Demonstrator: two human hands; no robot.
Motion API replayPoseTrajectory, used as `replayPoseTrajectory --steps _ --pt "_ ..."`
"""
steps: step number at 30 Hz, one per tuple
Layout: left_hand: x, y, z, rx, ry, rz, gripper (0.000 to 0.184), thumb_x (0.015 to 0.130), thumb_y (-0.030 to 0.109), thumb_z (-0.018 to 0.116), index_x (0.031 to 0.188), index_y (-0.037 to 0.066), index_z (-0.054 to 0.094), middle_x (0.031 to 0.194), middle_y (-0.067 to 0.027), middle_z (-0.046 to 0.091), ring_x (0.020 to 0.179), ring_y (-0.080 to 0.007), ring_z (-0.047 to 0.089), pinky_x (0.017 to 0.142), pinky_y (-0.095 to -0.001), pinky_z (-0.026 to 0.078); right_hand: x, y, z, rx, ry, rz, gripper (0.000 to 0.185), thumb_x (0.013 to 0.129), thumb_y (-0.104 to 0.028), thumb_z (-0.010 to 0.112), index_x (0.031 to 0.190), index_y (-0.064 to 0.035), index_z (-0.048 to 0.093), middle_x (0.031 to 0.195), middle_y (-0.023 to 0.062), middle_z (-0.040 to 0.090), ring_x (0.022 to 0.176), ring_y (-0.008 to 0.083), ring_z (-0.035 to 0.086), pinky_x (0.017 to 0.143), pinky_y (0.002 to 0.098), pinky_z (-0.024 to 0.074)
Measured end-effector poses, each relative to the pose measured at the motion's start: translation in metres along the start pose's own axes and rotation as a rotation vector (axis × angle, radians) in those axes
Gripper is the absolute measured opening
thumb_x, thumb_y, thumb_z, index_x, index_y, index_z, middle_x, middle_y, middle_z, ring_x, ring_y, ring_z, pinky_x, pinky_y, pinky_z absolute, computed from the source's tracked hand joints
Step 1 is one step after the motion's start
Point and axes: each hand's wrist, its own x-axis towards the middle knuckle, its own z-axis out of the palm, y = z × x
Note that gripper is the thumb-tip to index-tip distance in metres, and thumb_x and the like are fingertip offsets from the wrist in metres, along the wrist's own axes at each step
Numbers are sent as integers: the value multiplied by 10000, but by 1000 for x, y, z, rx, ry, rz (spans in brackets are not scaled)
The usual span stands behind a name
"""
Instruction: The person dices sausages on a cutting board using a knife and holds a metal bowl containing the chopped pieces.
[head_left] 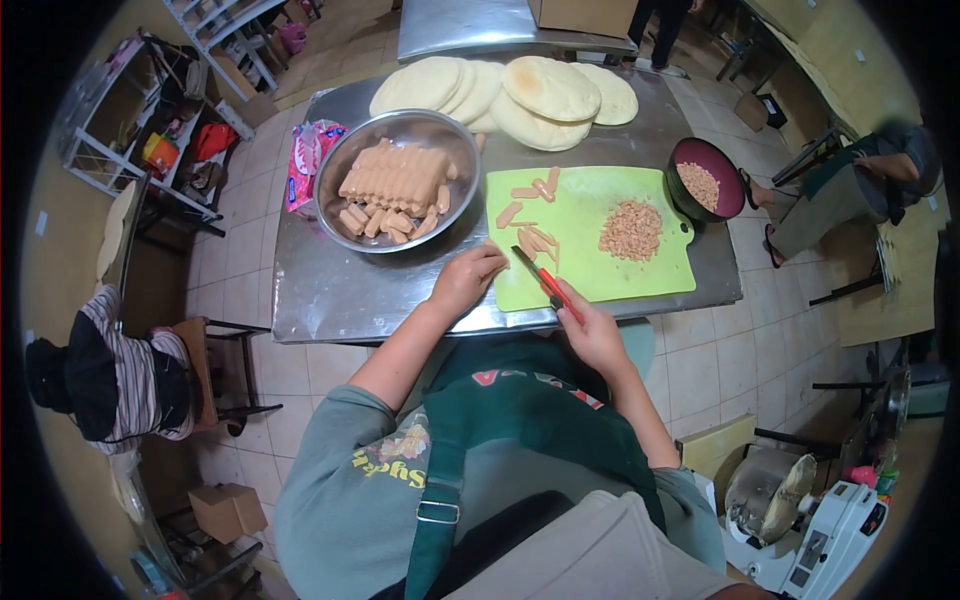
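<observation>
My right hand (594,332) grips a knife (550,285) with a red and black handle, its dark blade slanting over the left part of a green cutting board (580,290). At the board's left edge, the fingers of my left hand (468,280) are pressed together; what they hold is hidden. Cut sausage pieces (538,243) lie just beyond the blade, with more sausage strips (543,188) farther back. A heap of finely chopped sausage (631,230) sits on the board's right half. Left of the board, a steel bowl (330,210) contains stacked whole sausages (395,175) and shorter pieces.
A dark bowl (735,200) with chopped sausage touches the board's right side. Round flatbreads (550,88) overlap along the table's far edge. A pink package (305,175) lies left of the steel bowl. Other people (875,175) are at the right and beyond the table.
</observation>
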Motion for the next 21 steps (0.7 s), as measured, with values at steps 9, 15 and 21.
replayPoseTrajectory --steps 9,15,21 --pt "3 3 9 98 25 44 127 746 109 668 858 51 682 886 -88 650 801 -265 611 700 -364 492 9 -2 8 -98 86 -112 430 882 -182 518 1308 -180 471 727 208 597 663 341 602 639 361 463" --pt "0 4 9 72 54 33 124 741 100 668 853 47 680 865 -89 644 801 -266 607 697 -366 491 15 -7 12 -178 93 -182 422 878 -167 506 1299 -170 479 726 215 596 685 362 597 631 404 459" --pt "-1 4 11 56 67 14 105 742 85 664 836 40 674 848 -96 641 796 -270 613 689 -358 499 21 -7 17 -241 106 -219 435 866 -150 509 1299 -170 479 707 208 592 661 367 589 624 422 459"
